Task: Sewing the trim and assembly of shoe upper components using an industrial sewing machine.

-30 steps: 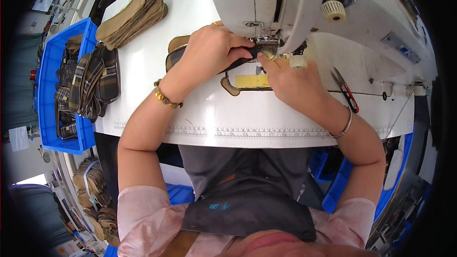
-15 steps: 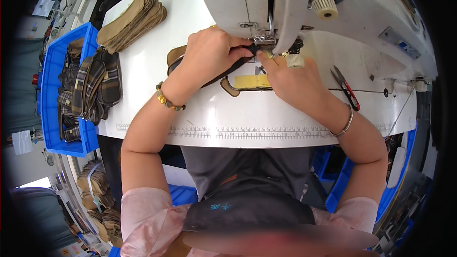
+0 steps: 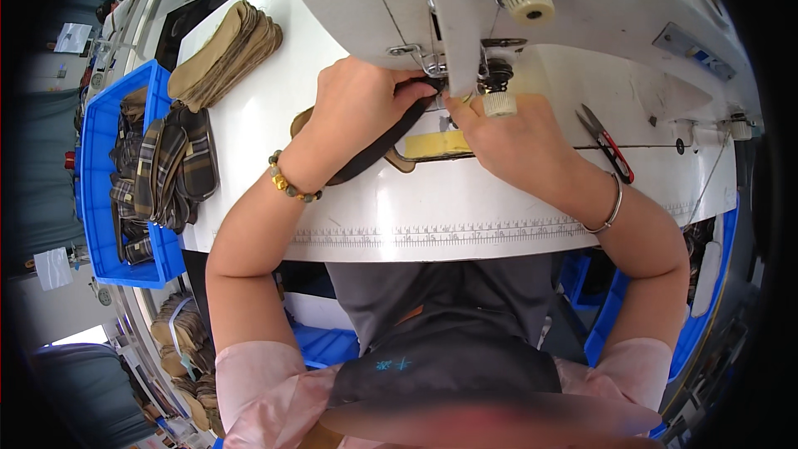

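Note:
My left hand (image 3: 357, 108), with a bead bracelet, pinches a long dark piece (image 3: 372, 158) under the presser foot of the white sewing machine (image 3: 357, 0). A tan layer shows along the piece's edge beside that hand. My right hand (image 3: 515, 137), wearing a silver bangle, is curled just right of the needle area, its index fingertip on the piece and some fingers hidden behind a knob (image 3: 499, 104). A yellow strip (image 3: 436, 145) lies on the bed below the fingers. Red-and-black thread snips (image 3: 617, 158) lie to the right.
A stack of tan oblong pieces (image 3: 220, 54) lies at the back left. A blue bin (image 3: 100, 175) at the table's left edge holds plaid pieces (image 3: 170, 166) spilling over its side. The table's front edge (image 3: 432, 254) carries a printed ruler. More bundled pieces (image 3: 174, 333) are stacked below left.
The dark piece has swung round, its outer end now lower, nearer the front edge. My hands stay by the needle, the left slightly shifted. The whole view has shifted a little.

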Available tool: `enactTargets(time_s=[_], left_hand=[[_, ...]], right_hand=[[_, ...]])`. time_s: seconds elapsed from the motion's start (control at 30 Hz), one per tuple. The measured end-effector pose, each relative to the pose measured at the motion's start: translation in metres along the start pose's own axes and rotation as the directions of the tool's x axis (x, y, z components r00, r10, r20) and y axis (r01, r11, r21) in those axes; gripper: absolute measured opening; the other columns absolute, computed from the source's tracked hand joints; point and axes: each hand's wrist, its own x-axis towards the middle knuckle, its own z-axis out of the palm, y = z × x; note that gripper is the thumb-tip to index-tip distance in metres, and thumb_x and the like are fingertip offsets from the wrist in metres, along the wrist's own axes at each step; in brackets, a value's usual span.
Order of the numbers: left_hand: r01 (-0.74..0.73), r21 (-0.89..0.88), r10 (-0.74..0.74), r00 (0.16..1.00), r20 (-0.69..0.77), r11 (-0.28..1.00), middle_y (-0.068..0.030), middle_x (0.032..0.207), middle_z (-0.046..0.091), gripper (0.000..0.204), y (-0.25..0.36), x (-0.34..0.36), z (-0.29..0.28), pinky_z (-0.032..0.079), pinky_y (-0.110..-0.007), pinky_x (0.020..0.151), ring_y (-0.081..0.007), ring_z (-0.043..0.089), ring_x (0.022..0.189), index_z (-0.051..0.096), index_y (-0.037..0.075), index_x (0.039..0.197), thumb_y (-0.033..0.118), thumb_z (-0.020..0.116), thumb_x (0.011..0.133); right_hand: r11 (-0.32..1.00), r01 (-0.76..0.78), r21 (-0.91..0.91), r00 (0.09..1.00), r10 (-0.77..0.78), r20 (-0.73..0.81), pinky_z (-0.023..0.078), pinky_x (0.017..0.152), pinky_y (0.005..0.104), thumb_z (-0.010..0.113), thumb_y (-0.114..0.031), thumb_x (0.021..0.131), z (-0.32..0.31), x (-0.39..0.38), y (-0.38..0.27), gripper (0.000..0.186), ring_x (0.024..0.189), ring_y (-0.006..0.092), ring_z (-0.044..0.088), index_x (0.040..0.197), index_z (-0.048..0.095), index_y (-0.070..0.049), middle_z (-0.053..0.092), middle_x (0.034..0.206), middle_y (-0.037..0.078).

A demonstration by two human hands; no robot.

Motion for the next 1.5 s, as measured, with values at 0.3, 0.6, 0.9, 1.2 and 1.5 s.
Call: enactTargets(time_s=[0.3, 0.6, 0.9, 1.2, 1.5], left_hand=[[0.061, -0.051, -0.061, 0.998, 0.011, 0.997, -0.0073, 0.074, 0.072, 0.02, 0.006, -0.004, -0.002, 0.052, -0.034, 0.061, -0.0256, 0.067, 0.066, 0.079, 0.008, 0.085, 0.027, 0.082, 0.079], [0.086, -0.238, -0.11, 0.99, -0.089, 0.967, -0.0079, 0.08, 0.074, 0.027, -0.004, -0.004, 0.009, 0.053, -0.033, 0.065, -0.0241, 0.068, 0.071, 0.077, 0.005, 0.087, 0.028, 0.086, 0.076], [0.136, -0.169, -0.145, 0.988, -0.045, 0.976, -0.0004, 0.078, 0.075, 0.017, -0.002, 0.0, 0.002, 0.053, -0.032, 0.064, -0.0195, 0.07, 0.071, 0.077, 0.012, 0.087, 0.018, 0.085, 0.073], [0.151, -0.211, -0.17, 0.982, -0.077, 0.966, -0.0066, 0.087, 0.072, 0.019, 0.004, 0.0, -0.001, 0.055, -0.037, 0.069, -0.0276, 0.067, 0.084, 0.079, 0.014, 0.088, 0.022, 0.084, 0.072], [0.233, -0.207, -0.244, 0.969, -0.03, 0.95, -0.005, 0.075, 0.072, 0.018, 0.007, 0.0, -0.005, 0.055, -0.037, 0.066, -0.0261, 0.067, 0.078, 0.08, 0.013, 0.086, 0.026, 0.082, 0.073]], right_hand=[[0.998, 0.053, -0.022, 0.999, -0.053, 0.003, 0.05, 0.05, 0.0373, 0.063, -0.007, 0.077, 0.002, -0.004, -0.004, 0.005, 0.059, 0.0244, 0.067, 0.08, 0.064, -0.003, 0.062, 0.063, 0.009], [1.0, 0.019, -0.006, 1.0, -0.019, 0.007, 0.048, 0.048, 0.0379, 0.063, -0.008, 0.081, 0.002, -0.001, -0.004, 0.007, 0.056, 0.0266, 0.066, 0.085, 0.068, -0.006, 0.061, 0.059, 0.01], [0.999, 0.041, 0.006, 0.999, -0.041, 0.01, 0.049, 0.049, 0.0389, 0.062, -0.009, 0.084, 0.004, 0.004, 0.0, 0.016, 0.055, 0.0276, 0.065, 0.096, 0.071, -0.005, 0.062, 0.061, 0.011], [0.985, 0.052, -0.164, 0.999, -0.051, 0.011, 0.05, 0.05, 0.0375, 0.061, -0.008, 0.085, 0.001, 0.001, -0.001, 0.032, 0.058, 0.0256, 0.066, 0.116, 0.068, -0.004, 0.065, 0.069, 0.009], [0.998, 0.0, -0.06, 0.998, 0.004, 0.062, 0.051, 0.05, 0.0391, 0.059, -0.01, 0.091, -0.002, 0.006, 0.0, 0.023, 0.061, 0.028, 0.067, 0.112, 0.068, -0.005, 0.066, 0.07, 0.011]])
